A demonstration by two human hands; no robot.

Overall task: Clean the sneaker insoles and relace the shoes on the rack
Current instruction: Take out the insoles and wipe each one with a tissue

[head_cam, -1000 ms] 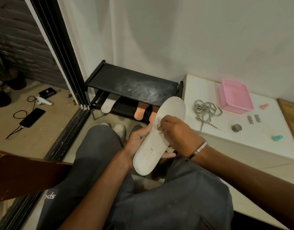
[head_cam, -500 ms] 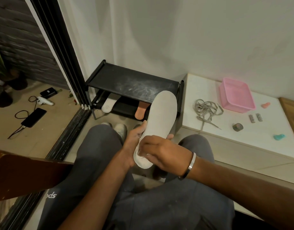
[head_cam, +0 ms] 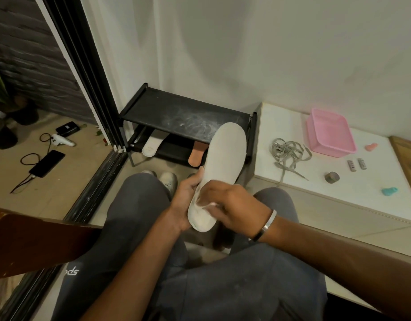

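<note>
I hold a white sneaker insole [head_cam: 225, 156] upright over my lap, toe end pointing away. My left hand [head_cam: 184, 201] grips its heel end from the left and underneath. My right hand [head_cam: 234, 205] lies over the heel end, fingers curled on a small white wipe [head_cam: 203, 202] pressed against the insole. The black shoe rack [head_cam: 176, 114] stands ahead by the wall; a second white insole [head_cam: 152, 144] and an orange one [head_cam: 196, 155] lie on its lower shelf. Grey laces [head_cam: 286, 151] lie in a loose heap on the white platform [head_cam: 339, 191]. White sneaker toes [head_cam: 168, 179] show beyond my knees.
On the platform at the right sit a pink basket [head_cam: 329, 135] and several small items. A black sliding-door frame [head_cam: 88, 77] runs down the left, with a phone on a cable [head_cam: 47, 163] on the floor beyond it. A brown wooden piece [head_cam: 26, 239] juts in at lower left.
My right hand with the wipe has slid from the middle of the insole down to its heel end. The insole has tipped more upright, and my left hand keeps its grip.
</note>
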